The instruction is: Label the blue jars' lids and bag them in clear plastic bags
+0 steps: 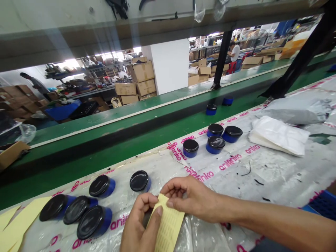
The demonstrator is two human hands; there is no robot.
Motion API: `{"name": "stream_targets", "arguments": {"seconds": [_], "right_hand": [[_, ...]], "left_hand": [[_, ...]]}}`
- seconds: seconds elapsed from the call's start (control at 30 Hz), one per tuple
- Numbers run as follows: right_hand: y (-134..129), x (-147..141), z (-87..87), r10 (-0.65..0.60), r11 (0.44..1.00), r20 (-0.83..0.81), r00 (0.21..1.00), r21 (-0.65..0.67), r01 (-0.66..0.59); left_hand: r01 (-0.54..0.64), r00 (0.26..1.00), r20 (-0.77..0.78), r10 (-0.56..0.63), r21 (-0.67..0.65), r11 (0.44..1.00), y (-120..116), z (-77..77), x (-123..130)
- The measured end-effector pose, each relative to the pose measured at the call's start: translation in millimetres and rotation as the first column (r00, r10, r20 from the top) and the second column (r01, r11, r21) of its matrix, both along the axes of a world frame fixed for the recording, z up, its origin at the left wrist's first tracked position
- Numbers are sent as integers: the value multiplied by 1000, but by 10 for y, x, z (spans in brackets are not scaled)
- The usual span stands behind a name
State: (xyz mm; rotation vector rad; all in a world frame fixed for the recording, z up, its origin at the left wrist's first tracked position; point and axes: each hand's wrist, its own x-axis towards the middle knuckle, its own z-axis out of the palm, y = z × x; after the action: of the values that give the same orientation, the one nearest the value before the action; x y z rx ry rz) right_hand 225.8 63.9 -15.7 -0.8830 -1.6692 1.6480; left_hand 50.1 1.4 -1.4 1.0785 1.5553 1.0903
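Sheet, yellow and printed, held in both hands over the surface; its long axis runs away from the wearer, leaning slightly right. Left hand: grip narrow, thumb flat upon the sheet's left edge. Right hand: grip pinching the far end. One black-lidded blue tub sits just beyond the hands.

The head camera looks forward and down at nearby hands.
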Motion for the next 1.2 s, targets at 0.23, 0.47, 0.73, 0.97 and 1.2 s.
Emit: {"name": "stream_targets", "arguments": {"seconds": [0.23,0.47,0.73,0.97,1.2], "right_hand": [[-7,64,-74,40,988,-91,995,-143,-53],[22,59,27,21,973,109,994,226,-45],[53,29,34,-8,901,184,983,427,-72],[58,10,13,-62,944,200,978,329,-7],[52,17,-16,-79,881,180,980,474,-17]], "left_hand": [[-44,997,58,44,-8,999,3,-61,-35],[-39,999,-29,39,15,999,18,-60,4],[-32,999,-31,35,65,997,7,-64,62],[-26,988,-150,43,114,993,0,-94,57],[10,974,-226,6,66,998,5,-144,29]]}}
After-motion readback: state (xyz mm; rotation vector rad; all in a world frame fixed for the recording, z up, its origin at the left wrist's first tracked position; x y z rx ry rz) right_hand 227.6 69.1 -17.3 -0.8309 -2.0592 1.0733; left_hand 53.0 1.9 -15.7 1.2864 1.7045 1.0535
